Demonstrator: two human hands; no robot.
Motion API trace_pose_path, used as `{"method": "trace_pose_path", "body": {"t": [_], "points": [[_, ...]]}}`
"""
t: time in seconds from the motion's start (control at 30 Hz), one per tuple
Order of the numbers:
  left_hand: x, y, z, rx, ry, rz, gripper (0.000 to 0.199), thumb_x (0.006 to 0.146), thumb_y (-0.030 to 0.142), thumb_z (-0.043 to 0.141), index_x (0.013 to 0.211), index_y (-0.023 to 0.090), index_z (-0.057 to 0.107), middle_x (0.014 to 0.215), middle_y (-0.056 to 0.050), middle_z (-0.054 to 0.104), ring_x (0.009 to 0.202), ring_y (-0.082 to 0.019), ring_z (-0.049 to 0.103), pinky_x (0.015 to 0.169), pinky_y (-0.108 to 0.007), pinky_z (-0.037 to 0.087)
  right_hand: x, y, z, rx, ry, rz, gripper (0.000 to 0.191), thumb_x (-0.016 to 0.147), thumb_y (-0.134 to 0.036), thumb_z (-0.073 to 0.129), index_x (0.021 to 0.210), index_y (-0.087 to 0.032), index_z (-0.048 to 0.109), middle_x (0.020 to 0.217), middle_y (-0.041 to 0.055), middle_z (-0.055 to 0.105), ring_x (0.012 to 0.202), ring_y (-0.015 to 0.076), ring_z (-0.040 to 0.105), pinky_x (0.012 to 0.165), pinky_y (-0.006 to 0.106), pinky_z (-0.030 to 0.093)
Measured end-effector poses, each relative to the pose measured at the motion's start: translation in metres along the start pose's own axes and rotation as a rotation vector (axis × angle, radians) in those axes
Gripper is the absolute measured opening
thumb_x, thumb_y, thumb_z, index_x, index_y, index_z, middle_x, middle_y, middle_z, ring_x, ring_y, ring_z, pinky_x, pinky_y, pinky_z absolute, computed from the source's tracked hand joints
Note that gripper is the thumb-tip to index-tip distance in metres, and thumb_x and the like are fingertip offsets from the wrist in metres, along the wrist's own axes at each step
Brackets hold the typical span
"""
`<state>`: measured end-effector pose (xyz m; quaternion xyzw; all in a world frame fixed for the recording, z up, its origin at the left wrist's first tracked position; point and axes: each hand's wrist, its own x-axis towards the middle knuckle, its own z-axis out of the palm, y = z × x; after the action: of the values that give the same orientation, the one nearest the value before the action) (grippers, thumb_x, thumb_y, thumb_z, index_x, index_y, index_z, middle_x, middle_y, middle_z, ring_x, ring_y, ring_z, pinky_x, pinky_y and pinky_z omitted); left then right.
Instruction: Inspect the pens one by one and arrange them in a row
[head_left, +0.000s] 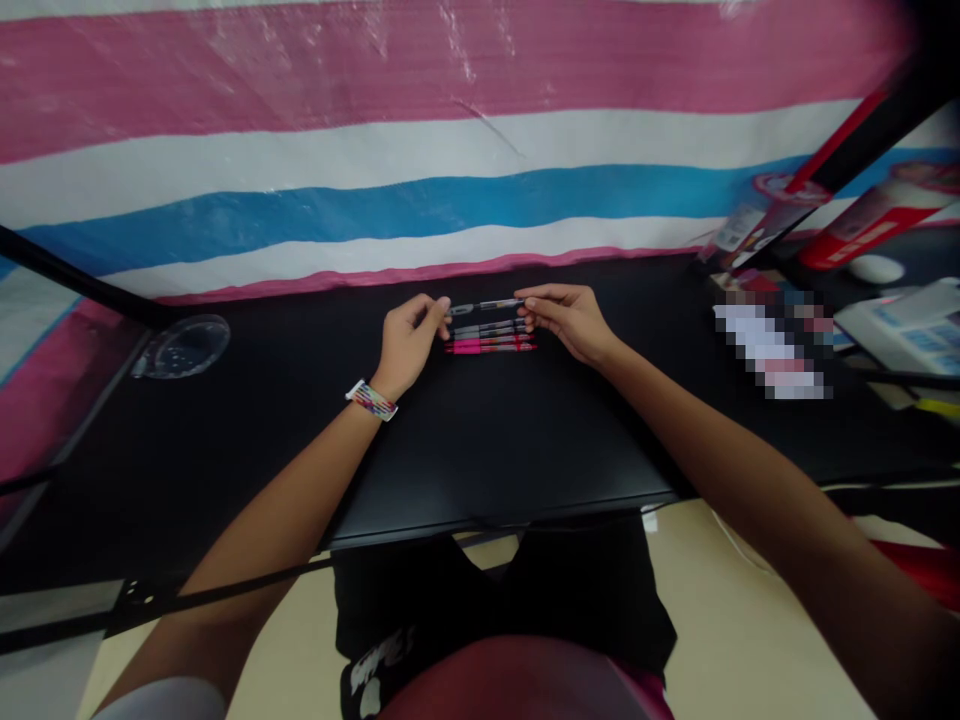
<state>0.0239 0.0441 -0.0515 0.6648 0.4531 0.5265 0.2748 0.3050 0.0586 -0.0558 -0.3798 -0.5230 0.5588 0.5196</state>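
Thumb and forefinger of the left hand [412, 338] were closed on the left end of a slim dark-and-clear plastic pen [491, 304], near the centre of the frame; its right end was pinched between the thumb and forefinger of the right hand [566, 318]. The pen's long axis was directed from left to right, rising very slightly rightward, and neither hand was nearer, since one end was held by each. Just below it in the frame, slim grey-gripped plastic pens [489, 330] and slim pink-gripped plastic pens [480, 347] were laid close together in a row, nearly parallel to it. Whether these were touched by the lower fingers of either hand could not be told, nor whether the held pen was lifted clear of the flat black tabletop [487, 440]. At left, a clear round plastic lid [191, 345] was placed well apart.
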Motion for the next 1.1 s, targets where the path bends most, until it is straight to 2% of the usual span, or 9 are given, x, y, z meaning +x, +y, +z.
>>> {"method": "trace_pose_path", "body": {"t": [0.13,0.37,0.53,0.63,0.77,0.87,1.0,1.03,1.1], "points": [[0.001,-0.003,-0.001,0.047,0.066,-0.064,0.071,0.108,0.076,0.058,0.059,0.025,0.062,0.049,0.001,0.053,0.048,-0.015,0.050,0.055,-0.034,0.042,0.001,0.001,-0.002,-0.015,0.006,-0.030,0.029,0.082,-0.040,0.096,0.104,-0.023,0.090,0.092,0.0056,0.081,0.075,0.0168,0.072,0.081,0.039,0.067],[0.002,-0.001,-0.003,0.029,0.120,-0.059,0.075,0.106,0.077,0.061,0.054,0.024,0.052,0.050,0.001,0.048,0.051,-0.014,0.047,0.055,-0.034,0.036,0.008,0.005,-0.008,-0.031,0.151,-0.162,0.012,0.084,-0.029,0.086,0.095,-0.024,0.088,0.081,0.0034,0.078,0.067,0.0146,0.067,0.068,0.033,0.060],[0.001,-0.002,-0.003,0.016,0.077,-0.068,0.071,0.109,0.070,0.060,0.057,0.023,0.055,0.051,0.001,0.049,0.049,-0.013,0.044,0.052,-0.032,0.034,0.008,0.004,-0.008,-0.055,0.204,-0.177,0.012,0.082,-0.029,0.084,0.092,-0.024,0.089,0.076,0.0024,0.077,0.063,0.0142,0.065,0.065,0.033,0.058],[0.001,-0.004,-0.002,0.034,0.020,-0.009,0.053,0.107,0.057,0.070,0.067,0.023,0.062,0.061,0.001,0.059,0.059,-0.014,0.055,0.062,-0.031,0.045,0.003,0.003,-0.003,-0.104,0.090,-0.146,0.021,0.082,-0.033,0.089,0.100,-0.023,0.091,0.085,0.0048,0.083,0.069,0.0170,0.071,0.075,0.037,0.064],[0.002,-0.009,-0.002,0.075,0.027,0.155,0.014,0.097,0.035,0.083,0.098,0.025,0.074,0.101,-0.004,0.079,0.097,-0.020,0.072,0.094,-0.037,0.057,-0.003,0.003,0.003,-0.120,0.000,-0.102,0.030,0.083,-0.037,0.094,0.108,-0.021,0.091,0.095,0.0082,0.086,0.080,0.0212,0.078,0.089,0.044,0.067],[0.002,-0.010,-0.002,0.061,0.007,0.176,0.017,0.096,0.033,0.083,0.109,0.026,0.076,0.110,-0.005,0.080,0.105,-0.022,0.074,0.100,-0.039,0.057,-0.003,0.003,0.005,-0.067,0.001,-0.096,0.028,0.083,-0.038,0.095,0.105,-0.021,0.092,0.091,0.0074,0.085,0.078,0.0201,0.077,0.087,0.043,0.067],[0.002,-0.008,-0.001,-0.035,-0.037,0.092,0.022,0.110,0.045,0.068,0.122,0.027,0.074,0.090,-0.002,0.076,0.080,-0.018,0.073,0.087,-0.037,0.059,-0.001,0.005,0.004,-0.017,-0.005,-0.099,0.026,0.083,-0.037,0.097,0.104,-0.022,0.092,0.091,0.0071,0.085,0.078,0.0188,0.077,0.085,0.041,0.067],[0.001,-0.008,0.000,-0.033,-0.031,0.102,0.024,0.110,0.046,0.067,0.124,0.027,0.074,0.092,-0.003,0.077,0.081,-0.019,0.074,0.087,-0.037,0.059,-0.001,0.005,0.004,-0.013,-0.008,-0.098,0.027,0.083,-0.037,0.097,0.105,-0.022,0.092,0.091,0.0071,0.085,0.078,0.0185,0.076,0.085,0.040,0.066],[0.001,-0.008,-0.001,0.008,-0.007,0.168,0.033,0.104,0.047,0.077,0.131,0.029,0.072,0.114,-0.007,0.080,0.102,-0.023,0.077,0.095,-0.040,0.059,-0.001,0.006,0.003,-0.006,-0.009,-0.092,0.028,0.084,-0.038,0.097,0.106,-0.022,0.091,0.092,0.0071,0.085,0.078,0.0181,0.076,0.085,0.040,0.066]]}}
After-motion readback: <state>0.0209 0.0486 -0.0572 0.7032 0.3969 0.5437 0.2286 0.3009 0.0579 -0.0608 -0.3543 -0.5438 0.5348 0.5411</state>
